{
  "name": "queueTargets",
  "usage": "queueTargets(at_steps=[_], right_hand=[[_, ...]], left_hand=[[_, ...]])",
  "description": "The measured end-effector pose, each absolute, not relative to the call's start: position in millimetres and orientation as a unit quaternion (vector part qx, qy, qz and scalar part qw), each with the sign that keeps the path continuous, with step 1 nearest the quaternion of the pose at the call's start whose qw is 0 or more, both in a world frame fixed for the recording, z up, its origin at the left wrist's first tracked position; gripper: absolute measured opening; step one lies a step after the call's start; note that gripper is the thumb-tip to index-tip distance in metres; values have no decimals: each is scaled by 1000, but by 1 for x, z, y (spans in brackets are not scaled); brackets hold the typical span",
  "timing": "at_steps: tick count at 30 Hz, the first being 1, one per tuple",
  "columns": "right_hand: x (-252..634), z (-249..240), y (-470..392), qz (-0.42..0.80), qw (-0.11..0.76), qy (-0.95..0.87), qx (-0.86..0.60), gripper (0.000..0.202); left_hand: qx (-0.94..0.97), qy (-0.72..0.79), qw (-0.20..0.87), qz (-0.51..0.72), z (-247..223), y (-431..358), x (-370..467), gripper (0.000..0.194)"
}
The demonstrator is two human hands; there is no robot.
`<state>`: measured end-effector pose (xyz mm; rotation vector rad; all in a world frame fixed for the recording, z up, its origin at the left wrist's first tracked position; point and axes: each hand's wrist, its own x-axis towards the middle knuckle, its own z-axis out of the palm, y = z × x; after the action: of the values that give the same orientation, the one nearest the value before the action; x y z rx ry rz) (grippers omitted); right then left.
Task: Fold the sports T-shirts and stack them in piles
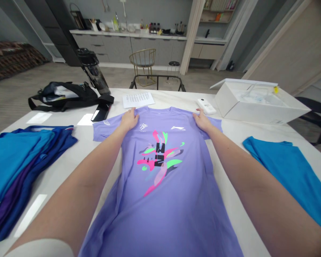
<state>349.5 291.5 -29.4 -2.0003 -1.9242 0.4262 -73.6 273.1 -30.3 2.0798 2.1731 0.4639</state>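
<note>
A lavender T-shirt (182,200) with a colourful print lies front side up, its collar at the far end and its lower part running out of view towards me. My left hand (129,120) is closed on the shirt at its left shoulder, by the sleeve seam. On the opposite shoulder, my right hand (202,120) grips the fabric the same way. Both sleeves lie spread outward past my hands. The fingertips are partly hidden under the cloth.
The white table (231,171) carries stacked folded clothes (24,150) at left and a blue garment (286,167) at right. Along the far side are a black bag (69,96), bottle (95,71), phone (101,111), paper (138,100), white device (205,106) and open white box (246,107).
</note>
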Motion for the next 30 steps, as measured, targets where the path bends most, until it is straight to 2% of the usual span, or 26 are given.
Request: queueTargets(at_steps=[4, 6, 8, 11, 14, 19, 22, 25, 30], right_hand=[[362, -22, 254, 96, 243, -689, -675, 52], [358, -22, 233, 56, 220, -698, -679, 55], [351, -25, 215, 51, 161, -685, -708, 63], [348, -32, 200, 66, 82, -619, -778, 75], [359, -37, 200, 89, 46, -593, -799, 80], [378, -32, 204, 85, 24, -624, -776, 78], [365, -22, 189, 46, 54, -645, -761, 73], [334, -16, 155, 32, 79, -694, -715, 71], [283, -22, 80, 42, 65, -743, -665, 73]], left_hand=[[683, 711, 10, 166, -18, 223, -66, 64], [706, 691, 0, 154, -17, 196, -61, 61], [726, 677, 16, 119, -20, 177, -60, 59], [700, 709, 54, 64, -30, 167, -71, 65], [676, 732, 81, 39, -37, 173, -92, 72], [719, 688, 76, 57, -31, 175, -110, 69], [753, 651, 30, 93, -20, 159, -99, 66], [796, 598, 28, 94, -10, 129, -76, 62], [816, 572, 53, 58, -15, 65, -40, 59]])
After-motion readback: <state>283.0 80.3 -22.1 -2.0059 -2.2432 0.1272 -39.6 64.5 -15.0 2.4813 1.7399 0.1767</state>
